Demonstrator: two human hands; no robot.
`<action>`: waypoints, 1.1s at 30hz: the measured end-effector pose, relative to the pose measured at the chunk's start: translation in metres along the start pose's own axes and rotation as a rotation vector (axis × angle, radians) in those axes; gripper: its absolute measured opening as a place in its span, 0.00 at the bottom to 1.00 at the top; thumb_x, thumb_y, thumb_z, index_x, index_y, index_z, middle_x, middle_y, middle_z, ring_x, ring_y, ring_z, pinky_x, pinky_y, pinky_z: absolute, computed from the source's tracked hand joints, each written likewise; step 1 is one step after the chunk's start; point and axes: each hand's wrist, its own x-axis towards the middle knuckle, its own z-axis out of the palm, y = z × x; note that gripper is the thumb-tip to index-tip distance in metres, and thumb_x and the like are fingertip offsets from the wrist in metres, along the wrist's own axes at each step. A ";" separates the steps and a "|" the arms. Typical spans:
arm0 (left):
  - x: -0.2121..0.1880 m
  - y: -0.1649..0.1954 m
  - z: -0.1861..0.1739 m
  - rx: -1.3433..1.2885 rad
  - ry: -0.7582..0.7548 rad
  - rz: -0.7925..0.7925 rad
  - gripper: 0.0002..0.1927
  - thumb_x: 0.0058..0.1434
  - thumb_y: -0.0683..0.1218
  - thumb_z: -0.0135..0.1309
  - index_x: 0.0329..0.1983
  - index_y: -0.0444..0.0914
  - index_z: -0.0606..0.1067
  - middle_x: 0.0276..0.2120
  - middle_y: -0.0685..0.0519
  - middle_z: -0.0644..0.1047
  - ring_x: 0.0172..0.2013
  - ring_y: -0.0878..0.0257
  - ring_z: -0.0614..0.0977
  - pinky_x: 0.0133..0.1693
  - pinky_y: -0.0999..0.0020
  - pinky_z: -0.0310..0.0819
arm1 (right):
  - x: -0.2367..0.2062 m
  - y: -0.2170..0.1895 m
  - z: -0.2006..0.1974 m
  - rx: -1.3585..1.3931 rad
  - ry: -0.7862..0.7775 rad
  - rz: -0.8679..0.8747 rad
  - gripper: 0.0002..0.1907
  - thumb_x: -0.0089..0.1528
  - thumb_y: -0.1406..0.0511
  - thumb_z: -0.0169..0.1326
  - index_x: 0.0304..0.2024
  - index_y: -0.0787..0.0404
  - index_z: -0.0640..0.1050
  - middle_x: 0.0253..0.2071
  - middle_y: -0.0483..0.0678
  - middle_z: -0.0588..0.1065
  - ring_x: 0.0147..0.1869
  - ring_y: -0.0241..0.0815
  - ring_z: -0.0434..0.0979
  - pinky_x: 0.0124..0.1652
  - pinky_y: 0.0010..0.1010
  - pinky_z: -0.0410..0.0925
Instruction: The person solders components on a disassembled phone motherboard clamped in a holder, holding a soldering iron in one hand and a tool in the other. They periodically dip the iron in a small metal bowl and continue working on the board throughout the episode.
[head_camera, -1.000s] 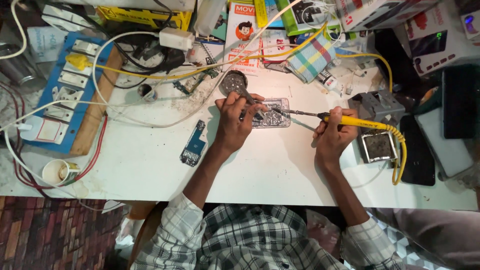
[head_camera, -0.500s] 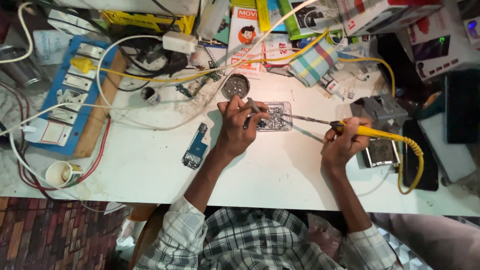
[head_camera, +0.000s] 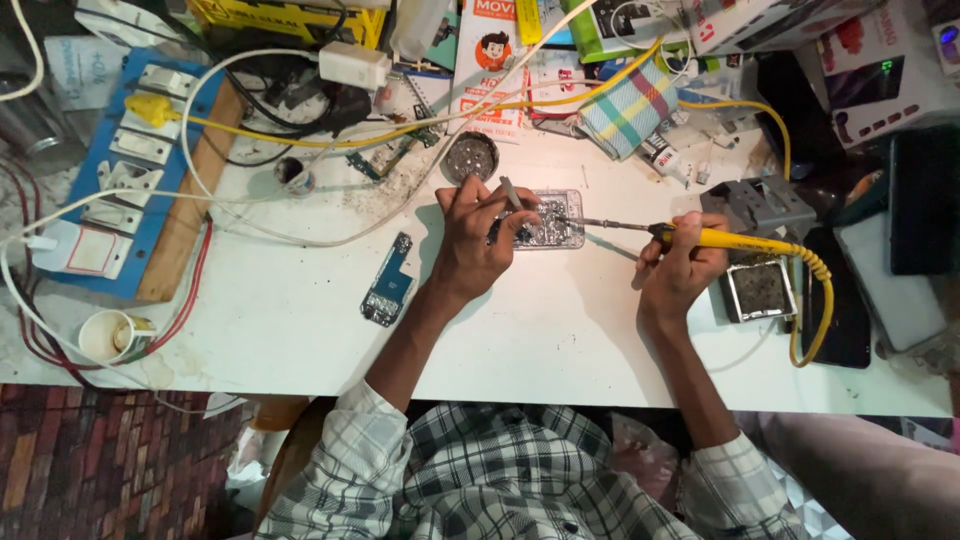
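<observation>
My left hand (head_camera: 478, 240) pinches a thin metal tool, seemingly tweezers (head_camera: 510, 193), over a small clear tray (head_camera: 556, 222) holding shiny bits. My right hand (head_camera: 678, 268) grips a yellow-handled soldering iron (head_camera: 735, 241), and the iron's metal tip reaches left to the tray. The iron's yellow cord (head_camera: 812, 300) loops down to the right of that hand. A blue circuit board (head_camera: 387, 280) lies on the white table (head_camera: 540, 340) to the left of my left forearm.
A round metal tin (head_camera: 470, 156) sits behind the tray. A blue switch board on wood (head_camera: 120, 170) stands at the left with cables, a paper cup (head_camera: 112, 336) near the front edge. A grey metal stand (head_camera: 757, 205), a sponge holder (head_camera: 760, 290) and boxes crowd the right.
The view has shifted slightly. Both hands stay over the tray, the iron's tip still at it; the cord's loop has swung a little.
</observation>
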 end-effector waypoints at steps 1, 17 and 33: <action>0.000 0.001 0.000 0.000 0.002 0.005 0.06 0.69 0.46 0.55 0.39 0.47 0.82 0.44 0.68 0.82 0.37 0.65 0.67 0.50 0.65 0.51 | 0.000 0.000 -0.001 -0.001 0.005 0.008 0.15 0.77 0.57 0.46 0.41 0.60 0.65 0.24 0.43 0.65 0.22 0.32 0.66 0.22 0.24 0.64; -0.003 0.000 0.004 0.028 0.032 -0.004 0.07 0.69 0.44 0.55 0.40 0.47 0.83 0.47 0.68 0.82 0.37 0.64 0.66 0.49 0.65 0.52 | -0.027 -0.001 -0.018 0.098 0.141 -0.025 0.16 0.77 0.56 0.47 0.41 0.59 0.63 0.27 0.43 0.61 0.21 0.31 0.60 0.21 0.23 0.60; -0.003 -0.006 0.011 0.063 0.058 -0.025 0.08 0.69 0.44 0.54 0.38 0.48 0.83 0.46 0.66 0.83 0.36 0.63 0.66 0.48 0.64 0.53 | -0.030 0.004 -0.012 -0.011 0.027 -0.117 0.17 0.76 0.55 0.48 0.43 0.60 0.63 0.29 0.45 0.64 0.22 0.32 0.65 0.22 0.24 0.64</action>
